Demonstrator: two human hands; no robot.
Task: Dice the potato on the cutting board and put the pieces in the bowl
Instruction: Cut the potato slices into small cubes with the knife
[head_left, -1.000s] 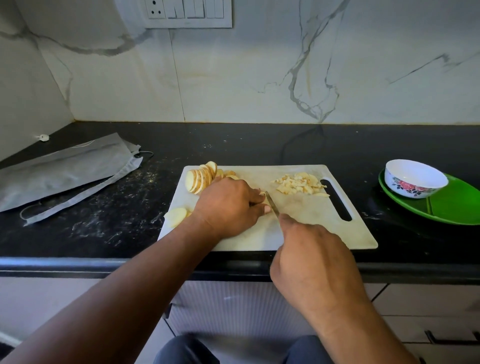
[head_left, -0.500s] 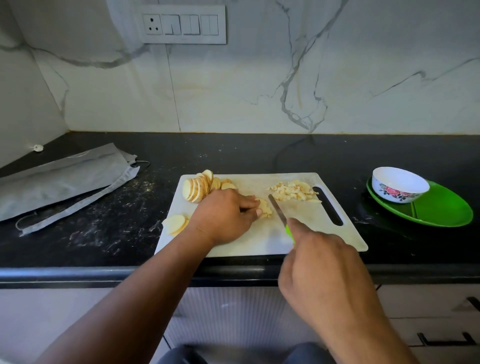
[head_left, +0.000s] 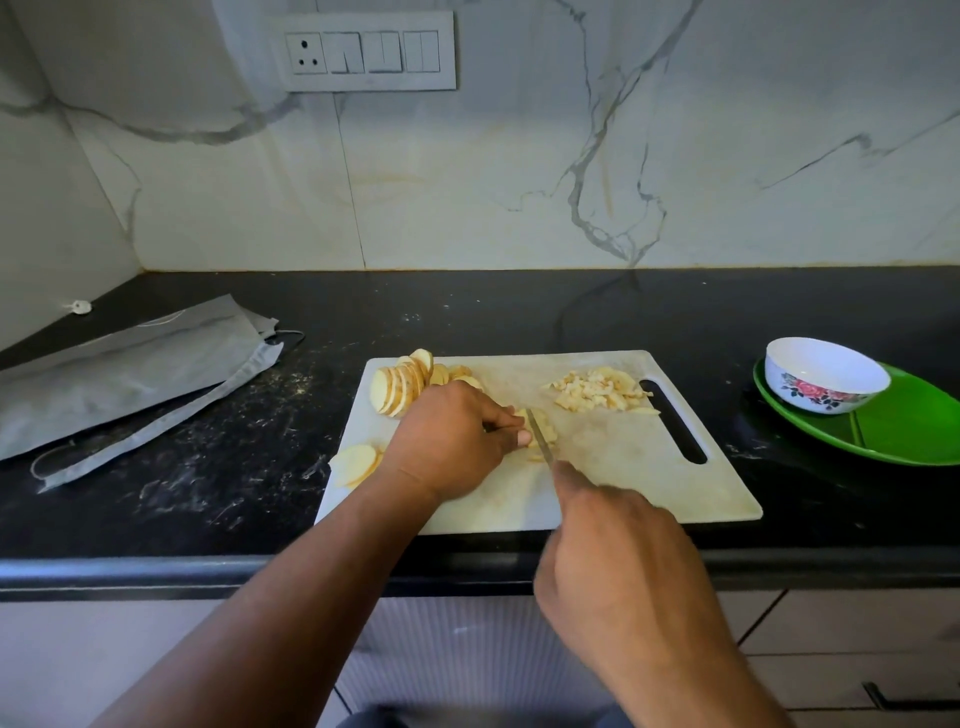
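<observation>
Cutting board (head_left: 613, 467): a white board is laid flat on the black countertop (head_left: 467, 322), with its handle slot toward the right.
Left hand (head_left: 452, 441): the fingers are curled down over a small stack of potato slices (head_left: 543, 431) near the board's middle, and the stack is held against the board.
Right hand (head_left: 618, 566): the fingers are closed around the handle of a knife (head_left: 539, 435); the handle itself is hidden by the hand.
Knife: the blade is set across the held slices, just beside the left fingertips (head_left: 522, 439).
Sliced potato (head_left: 402, 387): a row of round slices is leaned together at the board's far left corner, partly behind the left hand.
Loose slices (head_left: 356, 462): two or three slices are laid at the board's left edge, overhanging it slightly.
Diced pieces (head_left: 597, 389): a small heap is gathered on the board's far right, next to the handle slot.
Bowl (head_left: 826, 374): a white bowl with a floral print is placed on a green plate (head_left: 909, 431), well apart from the board on the right; its inside cannot be judged from this angle.
Grey cloth (head_left: 130, 374): it is spread on the countertop at the left.
</observation>
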